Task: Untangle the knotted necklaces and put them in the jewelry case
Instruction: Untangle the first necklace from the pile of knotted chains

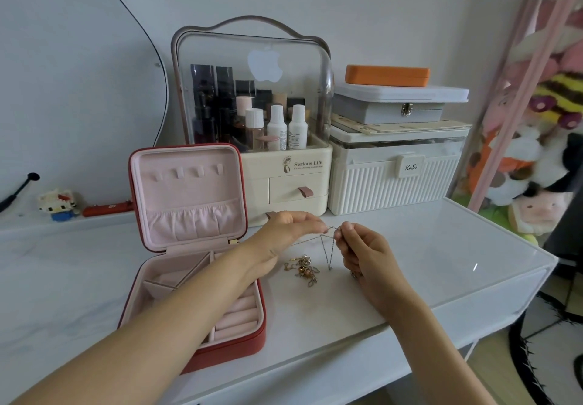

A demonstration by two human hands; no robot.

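Both hands, left [291,226] and right [359,247], pinch thin chain [326,248]: light, limp, snag-prone. Grip near knot; tangled pile [304,269] on tabletop [410,262].

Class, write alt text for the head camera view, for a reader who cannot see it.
Two hands, the left hand and the right hand, pinch a thin silver chain above a white table. A heap of gold necklaces lies below them, beside an open red jewelry case with pink lining.
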